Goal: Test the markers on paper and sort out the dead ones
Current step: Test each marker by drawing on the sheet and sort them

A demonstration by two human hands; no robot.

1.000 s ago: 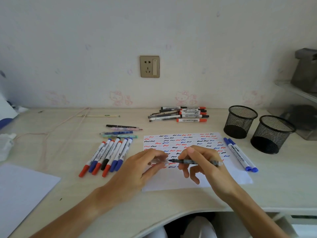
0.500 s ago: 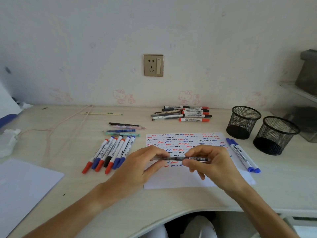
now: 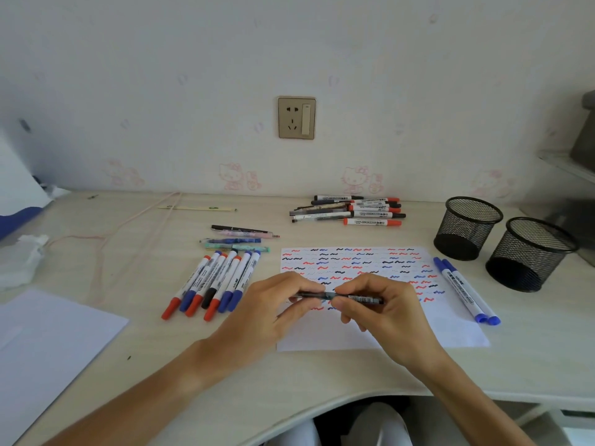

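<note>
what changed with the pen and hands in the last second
The right hand lifted the black pen off the paper and turned it level; the left hand slid the cap on. Both hands now grip it. The marker groups and cups stayed put.

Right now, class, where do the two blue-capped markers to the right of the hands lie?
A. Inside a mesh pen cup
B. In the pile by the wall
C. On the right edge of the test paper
C: the two blue-capped markers lie side by side on the right edge of the test paper, outside both mesh pen cups.
</note>
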